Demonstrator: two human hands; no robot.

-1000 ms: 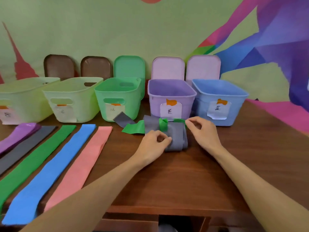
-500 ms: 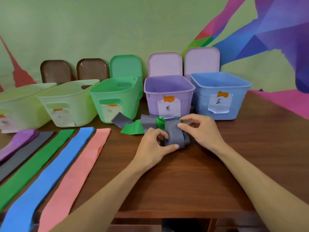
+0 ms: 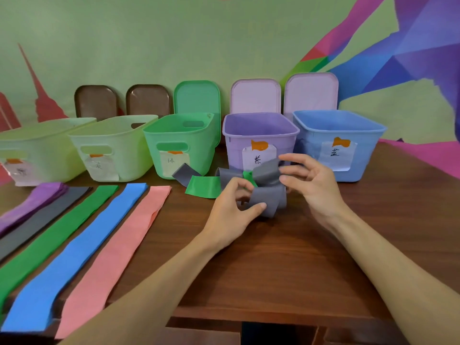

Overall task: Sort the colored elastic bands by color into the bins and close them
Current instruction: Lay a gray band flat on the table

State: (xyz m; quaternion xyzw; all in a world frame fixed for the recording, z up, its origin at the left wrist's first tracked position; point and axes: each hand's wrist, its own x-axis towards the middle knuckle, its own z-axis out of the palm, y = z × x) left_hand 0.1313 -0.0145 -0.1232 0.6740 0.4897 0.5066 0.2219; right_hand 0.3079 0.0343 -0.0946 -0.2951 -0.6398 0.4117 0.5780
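A grey elastic band (image 3: 267, 192) is folded into a bundle and tied round with a green band (image 3: 204, 186), lying in front of the purple bin (image 3: 260, 129). My left hand (image 3: 232, 212) pinches the bundle's near side. My right hand (image 3: 308, 181) holds a raised grey loop at the bundle's right, fingers spread. Flat on the table at the left lie a purple band (image 3: 37, 201), a grey band (image 3: 42, 216), a green band (image 3: 62, 230), a blue band (image 3: 82, 242) and a pink band (image 3: 119, 245).
Five open bins stand in a row: two pale yellow-green bins (image 3: 42, 145) (image 3: 114, 143), a green bin (image 3: 179, 135), the purple one and a blue bin (image 3: 338, 130). Their lids lean on the wall behind. The table's front edge (image 3: 273, 314) is near me.
The bundle has been lifted and loosened. My right hand has raised a grey loop up and to the right; my left hand has shifted its pinch on the near side.
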